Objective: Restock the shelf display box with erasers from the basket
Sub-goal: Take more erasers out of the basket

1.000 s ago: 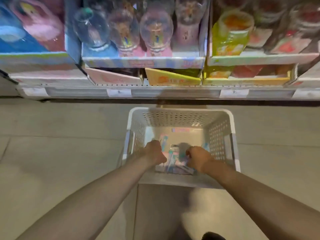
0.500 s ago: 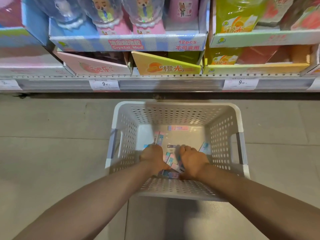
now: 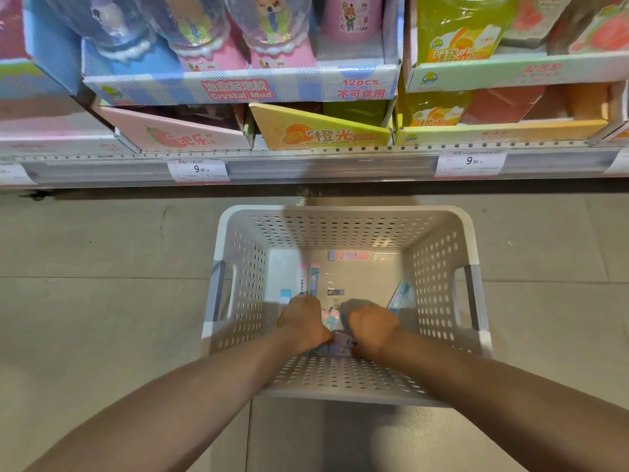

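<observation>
Basket: white, perforated plastic, standing on the tiled floor just in front of the bottom shelf. A grey handle sits in each side wall.

Erasers: small packs in pink, blue and white wrappers, lying loose on the basket's bottom. One cluster is bunched between my hands near the wall closest to me. Two long packs lie side by side beyond my left hand, one flat pack lies against the far wall, and another leans near the right wall.

My left hand: down inside the basket, knuckles up, fingers curled under at the left edge of the cluster. They are hidden beneath the hand, so I cannot tell whether they close on a pack.

My right hand: also inside the basket, knuckles up, fingers curled down at the right edge of the same cluster; again I cannot tell whether anything is gripped.

Shelf stock: a blue checked box marked "Crystal Mud" holding clear domed jars, a pink box and a yellow box beneath it, and a green and orange box to the right. Two price tags reading 9.90 hang on the shelf edge.
</observation>
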`<act>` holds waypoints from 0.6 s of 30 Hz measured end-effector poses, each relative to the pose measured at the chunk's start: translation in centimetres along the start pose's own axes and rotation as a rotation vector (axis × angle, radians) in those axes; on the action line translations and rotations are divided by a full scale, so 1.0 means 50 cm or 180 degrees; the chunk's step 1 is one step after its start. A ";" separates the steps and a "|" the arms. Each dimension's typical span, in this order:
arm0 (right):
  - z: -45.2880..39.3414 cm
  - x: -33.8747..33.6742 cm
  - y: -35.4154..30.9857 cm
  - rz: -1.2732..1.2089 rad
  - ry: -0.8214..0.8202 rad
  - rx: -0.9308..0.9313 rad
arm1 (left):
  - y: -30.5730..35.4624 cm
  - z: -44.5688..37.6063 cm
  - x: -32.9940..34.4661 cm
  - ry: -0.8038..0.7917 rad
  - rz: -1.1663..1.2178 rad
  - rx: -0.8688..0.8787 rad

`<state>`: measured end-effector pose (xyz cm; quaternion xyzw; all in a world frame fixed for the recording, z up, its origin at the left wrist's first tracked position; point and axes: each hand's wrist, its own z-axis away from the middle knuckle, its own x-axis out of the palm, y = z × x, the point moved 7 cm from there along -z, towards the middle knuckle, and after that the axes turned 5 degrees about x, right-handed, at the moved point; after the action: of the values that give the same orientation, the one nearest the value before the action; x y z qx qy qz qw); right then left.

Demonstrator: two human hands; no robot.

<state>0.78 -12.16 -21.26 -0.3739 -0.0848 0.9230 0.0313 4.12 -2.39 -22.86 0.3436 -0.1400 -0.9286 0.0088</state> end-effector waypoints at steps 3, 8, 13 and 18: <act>0.002 0.007 -0.007 0.0275 -0.0083 -0.0036 | 0.009 0.001 0.008 -0.0028 -0.0221 0.0171; -0.014 0.023 -0.015 0.0268 -0.0219 -0.0071 | 0.024 -0.001 0.014 -0.0070 -0.0205 0.0391; -0.015 0.023 -0.009 0.0404 0.0299 -0.0124 | 0.025 0.002 0.006 -0.0080 -0.0143 0.0434; -0.013 0.020 -0.002 0.0447 0.0584 -0.0206 | 0.022 0.002 0.005 -0.0122 -0.0058 0.0436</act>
<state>0.53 -11.83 -22.39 -0.4627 -0.0850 0.8816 -0.0378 3.78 -3.45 -22.64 0.3269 -0.2002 -0.9232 -0.0259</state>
